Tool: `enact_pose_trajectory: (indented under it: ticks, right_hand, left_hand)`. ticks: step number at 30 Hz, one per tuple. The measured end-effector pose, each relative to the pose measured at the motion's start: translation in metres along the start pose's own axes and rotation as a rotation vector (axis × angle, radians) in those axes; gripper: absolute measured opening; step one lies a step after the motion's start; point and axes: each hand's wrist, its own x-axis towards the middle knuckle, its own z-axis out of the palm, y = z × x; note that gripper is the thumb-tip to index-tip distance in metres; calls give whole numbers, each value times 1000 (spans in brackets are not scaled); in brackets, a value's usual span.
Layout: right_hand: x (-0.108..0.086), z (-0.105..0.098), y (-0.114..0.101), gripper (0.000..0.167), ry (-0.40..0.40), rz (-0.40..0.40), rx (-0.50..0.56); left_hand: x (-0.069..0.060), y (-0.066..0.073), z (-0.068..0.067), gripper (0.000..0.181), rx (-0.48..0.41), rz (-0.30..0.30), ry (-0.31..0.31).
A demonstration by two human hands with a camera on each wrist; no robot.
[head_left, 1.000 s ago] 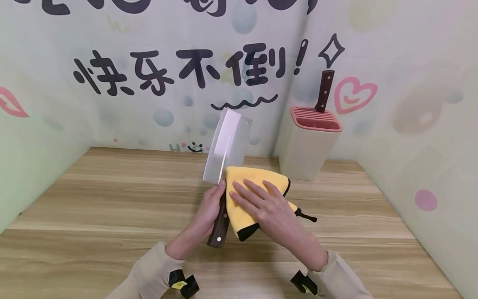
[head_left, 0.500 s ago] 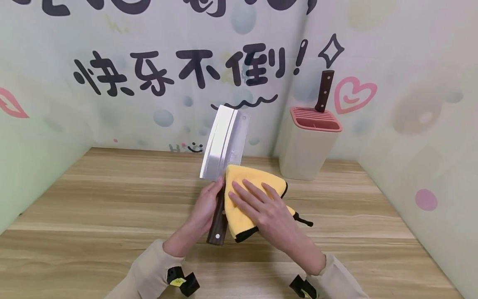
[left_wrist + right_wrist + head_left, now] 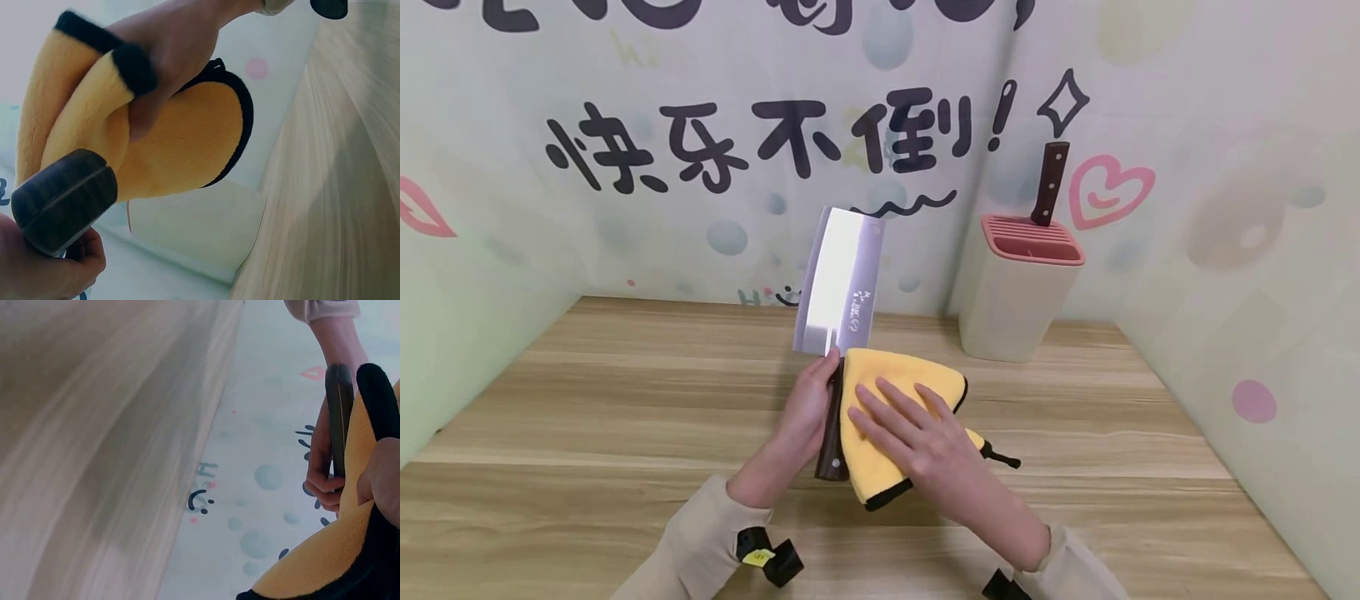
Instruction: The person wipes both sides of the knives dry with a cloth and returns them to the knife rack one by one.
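In the head view my left hand (image 3: 797, 412) grips the dark handle (image 3: 831, 458) of a cleaver, whose broad shiny blade (image 3: 838, 275) points up and away, off the table. Beside the handle, on its right, a folded yellow cloth (image 3: 871, 475) with black edging is held by my right hand (image 3: 936, 446), fingers spread over its outer face. The left wrist view shows the butt of the cleaver handle (image 3: 62, 200) and the right thumb tucked into the fold of the cloth (image 3: 181, 144). In the right wrist view left fingers (image 3: 325, 484) curl round the handle.
A white knife block (image 3: 1015, 312) with a pink slotted top stands at the back right of the wooden table (image 3: 625, 400). One dark knife handle (image 3: 1051, 183) sticks up from it. A printed wall sheet (image 3: 700, 250) rises behind the table.
The cleaver has shifted left and turned, so its flat side with the printed marks now faces the head camera. The cloth and right hand have slid left and down, toward the handle's butt.
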Motion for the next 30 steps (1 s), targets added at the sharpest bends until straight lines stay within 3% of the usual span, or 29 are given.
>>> enact_pose_trajectory:
  ticks: [4, 10, 15, 23, 30]
  right_hand:
    - [-1, -2, -5, 35, -25, -19, 31]
    - [-5, -6, -9, 47, -71, -54, 77]
    - [-8, -8, -11, 38, -76, -98, 99]
    - [-10, -11, -13, 42, -93, -176, 66]
    - [-9, -15, -12, 43, -134, -220, 29]
  left_hand:
    - [1, 2, -1, 43, -23, 8, 8]
    - [3, 4, -4, 46, -81, 1, -37]
    - [6, 6, -6, 46, -124, 2, -58]
    - [9, 7, -8, 46, -165, 3, -97]
    - [11, 4, -8, 45, -117, 19, -52]
